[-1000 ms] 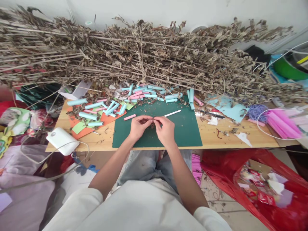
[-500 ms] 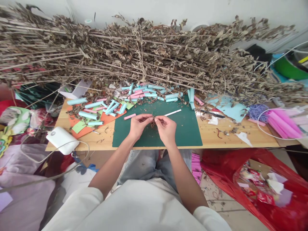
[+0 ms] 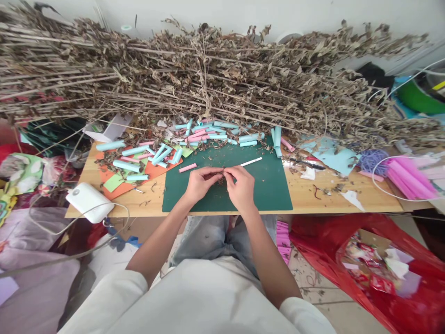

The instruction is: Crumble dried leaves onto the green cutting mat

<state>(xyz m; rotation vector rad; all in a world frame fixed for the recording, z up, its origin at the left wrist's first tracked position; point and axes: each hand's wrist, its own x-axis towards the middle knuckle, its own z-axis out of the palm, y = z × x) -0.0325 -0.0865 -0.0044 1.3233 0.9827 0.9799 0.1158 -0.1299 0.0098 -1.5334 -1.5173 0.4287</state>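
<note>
My left hand point(image 3: 202, 184) and my right hand point(image 3: 240, 186) meet fingertip to fingertip over a dark green cutting mat point(image 3: 271, 188). Brown dried leaf bits point(image 3: 219, 180) show between and just under the pinched fingers. The left fingers close on dried leaves; the right thumb and forefinger pinch at the same bits. Behind the right hand lies a thin white stick point(image 3: 251, 161), its kind unclear. A short pink paper roll point(image 3: 187, 167) rests on the mat beyond the left hand.
A big heap of dried stalks and leaves point(image 3: 222, 79) spans the back. Blue paper rolls point(image 3: 130, 166) and pink ones lie before it. A white power bank point(image 3: 89, 202) with a cable sits at the left edge. A red plastic bag point(image 3: 313, 236) with scraps hangs below right.
The fingers of my left hand have shifted slightly and more brown leaf shows along them. Both hands stay over the mat; the objects around have not moved.
</note>
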